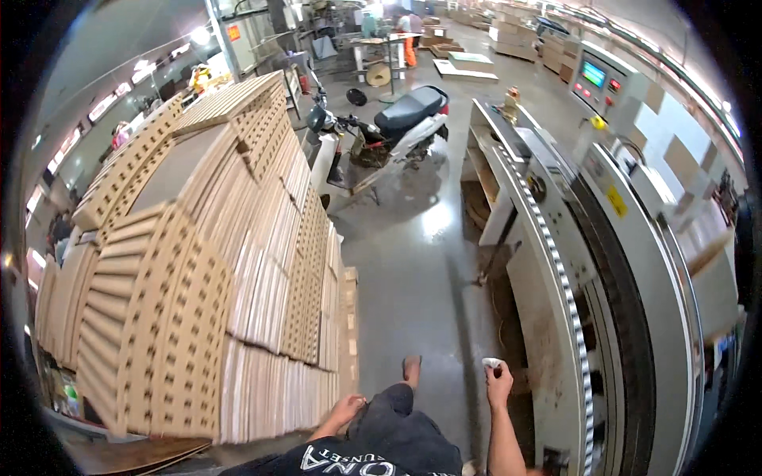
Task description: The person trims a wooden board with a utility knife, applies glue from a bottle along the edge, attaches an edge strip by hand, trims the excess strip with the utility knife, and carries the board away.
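Observation:
My right hand [498, 385] is raised beside the long machine on the right, its fingers closed on a small white piece [492, 362]. Whether that piece is paper, cloth or something else cannot be made out. Low by my left thigh, my left hand [346, 408] hangs with loosely bent fingers and nothing visible in it. Nearest to it is the tall stack of board panels [274, 317] on a wooden pallet [349, 317]. Brown perforated strips [163, 333] cover the stack's near end and parts of its side. One of my feet [411, 370] shows ahead on the grey floor.
The long machine [548, 317] runs along my right, with a striped edge and a control panel [597, 79]. A parked motorbike [397, 131] stands ahead on the grey floor [397, 270]. Farther back are a person in orange trousers [409, 51] and stacked boards [514, 40].

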### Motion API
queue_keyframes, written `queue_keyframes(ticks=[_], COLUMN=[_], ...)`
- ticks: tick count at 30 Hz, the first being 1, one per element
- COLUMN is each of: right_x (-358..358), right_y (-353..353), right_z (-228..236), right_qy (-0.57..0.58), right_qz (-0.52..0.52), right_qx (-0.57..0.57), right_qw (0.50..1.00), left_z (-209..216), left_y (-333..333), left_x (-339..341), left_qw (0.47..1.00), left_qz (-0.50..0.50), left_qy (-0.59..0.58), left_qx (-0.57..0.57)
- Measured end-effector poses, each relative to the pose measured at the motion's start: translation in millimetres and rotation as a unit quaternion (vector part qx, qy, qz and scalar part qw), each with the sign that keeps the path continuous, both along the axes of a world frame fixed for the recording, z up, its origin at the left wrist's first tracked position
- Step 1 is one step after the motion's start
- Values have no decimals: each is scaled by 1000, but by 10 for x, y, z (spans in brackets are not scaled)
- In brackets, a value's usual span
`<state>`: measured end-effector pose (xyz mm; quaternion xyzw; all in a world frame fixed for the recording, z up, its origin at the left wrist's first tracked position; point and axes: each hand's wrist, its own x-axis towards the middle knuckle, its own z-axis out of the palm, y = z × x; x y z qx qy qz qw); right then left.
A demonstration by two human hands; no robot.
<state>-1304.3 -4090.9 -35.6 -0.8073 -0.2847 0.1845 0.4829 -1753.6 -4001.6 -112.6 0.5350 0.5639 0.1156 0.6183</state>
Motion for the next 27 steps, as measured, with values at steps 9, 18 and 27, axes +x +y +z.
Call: queue_keyframes(ticks=[9, 18, 27], right_x=[1012, 2114, 4083], right_y=[2717, 5368, 9047], right_z=[352, 855, 1037], right_qy=[75, 175, 75], right_qz=[29, 68, 121], right_qx=[44, 4, 71], right_qw=[996, 982, 987], left_z=[641, 2053, 1445], left_y=[3484, 6743, 9160], left_x=[2782, 5078, 5560], left_qw=[972, 936, 976], left_qz=[-123, -243, -137], left_qy=[-30, -130, -10], left_qx=[200, 218, 171])
